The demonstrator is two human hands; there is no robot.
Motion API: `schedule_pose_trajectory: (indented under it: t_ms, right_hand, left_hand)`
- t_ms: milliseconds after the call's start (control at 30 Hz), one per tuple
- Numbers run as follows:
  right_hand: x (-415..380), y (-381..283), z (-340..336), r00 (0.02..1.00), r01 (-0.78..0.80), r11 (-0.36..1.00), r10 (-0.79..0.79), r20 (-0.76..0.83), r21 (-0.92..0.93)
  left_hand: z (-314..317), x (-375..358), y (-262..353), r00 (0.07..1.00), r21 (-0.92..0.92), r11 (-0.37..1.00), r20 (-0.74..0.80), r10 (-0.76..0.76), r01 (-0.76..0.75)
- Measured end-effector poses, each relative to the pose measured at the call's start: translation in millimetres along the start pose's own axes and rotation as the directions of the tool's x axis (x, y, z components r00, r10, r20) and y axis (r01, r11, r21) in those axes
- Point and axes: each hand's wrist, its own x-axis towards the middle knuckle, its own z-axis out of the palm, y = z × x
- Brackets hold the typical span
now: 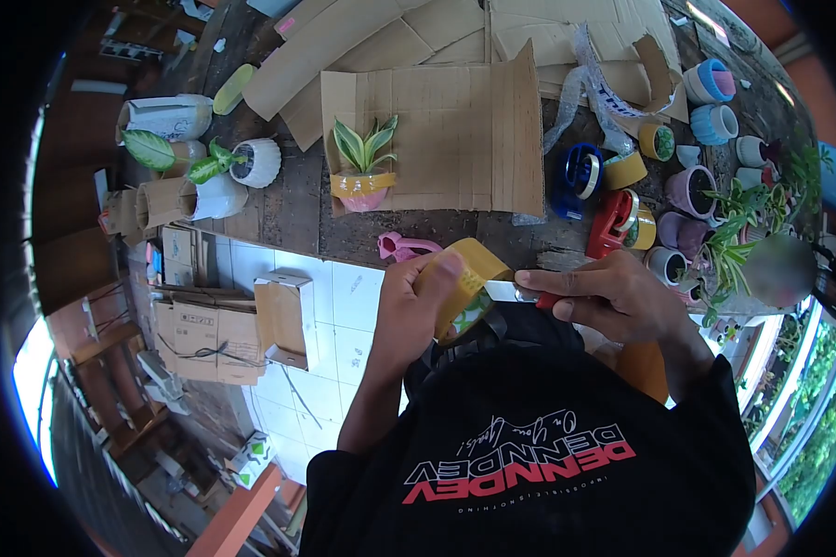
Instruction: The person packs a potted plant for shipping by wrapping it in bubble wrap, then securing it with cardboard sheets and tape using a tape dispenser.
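My left hand [416, 302] is wrapped round a wide roll of yellow tape [474, 265] in front of my chest. From the right, my right hand [613, 292] grips a small tool with a red handle [548, 300], whose pale flat blade [509, 291] reaches the roll's edge. Ahead on the table, a potted plant [364, 153] with green and cream leaves stands on the left part of a flat cardboard sheet [437, 139]. Yellow tape [362, 183] runs round the rim of its pink and white pot. Pink scissors [407, 246] lie near the table's front edge.
Blue [581, 181] and red [613, 223] tape dispensers stand right of the cardboard, beside more tape rolls [625, 171]. Pots and plants [692, 190] crowd the right side. White pots [255, 162] and wrapped plants stand left. Cardboard boxes [209, 339] lie below the table's left part.
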Motion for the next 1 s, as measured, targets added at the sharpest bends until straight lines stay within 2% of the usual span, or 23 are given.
schedule_pose_trajectory:
  t_ms: [33,133,300,433,533,633,733,767,867,967,1000]
  right_hand:
    - [0,-1,2,1.0,-0.027,1.0,0.027,-0.008,-0.008]
    - [0,-3,11,0.987,-0.159,0.987,0.159,0.0,0.021]
    - [0,10,36,0.982,-0.076,0.997,0.081,-0.168,0.032]
    - [3,7,37,0.987,-0.088,0.996,0.088,-0.137,0.0]
    - [8,-1,36,0.979,-0.15,0.989,0.147,-0.142,-0.009]
    - [10,2,40,0.961,-0.109,0.994,0.097,-0.258,-0.032]
    - [12,0,33,0.955,-0.184,0.982,0.187,-0.229,0.034]
    - [13,-2,32,0.956,-0.196,0.979,0.202,-0.214,0.048]
    - [14,-5,32,0.954,-0.215,0.971,0.232,-0.191,0.105]
    - [13,0,35,0.944,-0.242,0.954,0.273,-0.183,0.177]
    - [15,-1,38,0.933,-0.279,0.936,0.317,-0.169,0.216]
  left_hand:
    - [1,-1,0,0.995,0.133,0.987,-0.012,0.095,-0.093]
    - [-7,3,8,0.957,0.25,0.937,0.219,0.189,-0.242]
    - [-14,4,1,0.96,0.295,0.942,0.269,0.079,-0.16]
    - [-13,2,-1,0.961,0.302,0.947,0.275,0.024,-0.11]
    - [-16,3,-3,0.963,0.306,0.942,0.262,0.059,-0.141]
    - [-27,9,-23,0.937,0.203,0.929,0.229,0.262,-0.31]
    - [-21,13,-33,0.82,0.363,0.753,0.056,0.57,-0.548]
    - [-16,15,-34,0.768,0.374,0.696,0.074,0.637,-0.613]
    - [-6,12,-33,0.888,0.2,0.876,-0.054,0.456,-0.438]
    - [-22,12,-29,0.924,0.31,0.871,0.144,0.354,-0.382]
    - [-21,10,-28,0.928,0.314,0.873,0.135,0.348,-0.373]
